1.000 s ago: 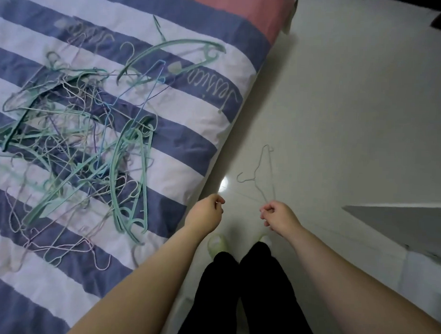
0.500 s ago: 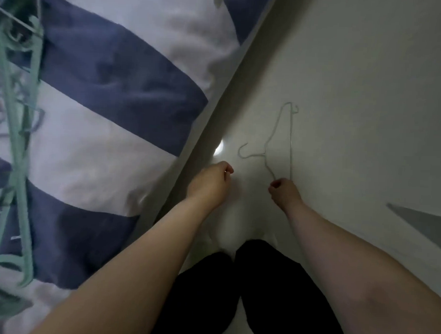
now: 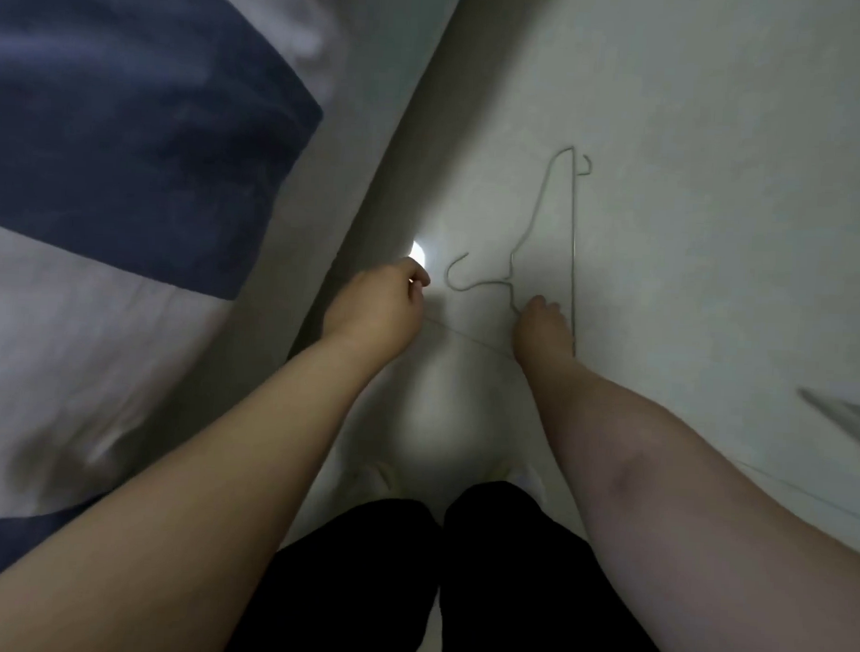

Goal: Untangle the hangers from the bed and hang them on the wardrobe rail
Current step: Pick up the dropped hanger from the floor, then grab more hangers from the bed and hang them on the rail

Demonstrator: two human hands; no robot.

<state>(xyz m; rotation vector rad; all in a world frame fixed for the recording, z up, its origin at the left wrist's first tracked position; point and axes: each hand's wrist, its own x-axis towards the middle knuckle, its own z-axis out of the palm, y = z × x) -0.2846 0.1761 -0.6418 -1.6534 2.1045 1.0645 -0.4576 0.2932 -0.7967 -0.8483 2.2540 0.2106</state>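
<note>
A thin pale wire hanger [image 3: 572, 223] stands out over the floor, its hook curling to the left. My right hand [image 3: 542, 332] grips it at its lower end, fingers curled round the wire. My left hand [image 3: 377, 307] hangs beside the bed's edge with its fingers curled and holds nothing that I can see. The pile of tangled hangers is out of view.
The bed [image 3: 131, 169] with its blue and white striped cover fills the left side. Pale floor tiles [image 3: 717, 140] spread to the right. A grey panel edge [image 3: 844, 413] juts in at the right. My legs in dark trousers [image 3: 434, 570] stand below.
The view has swung down and closer to the floor, so the hanger pile left the frame. My right hand has kept hold of the wire hanger, which has tilted more upright.
</note>
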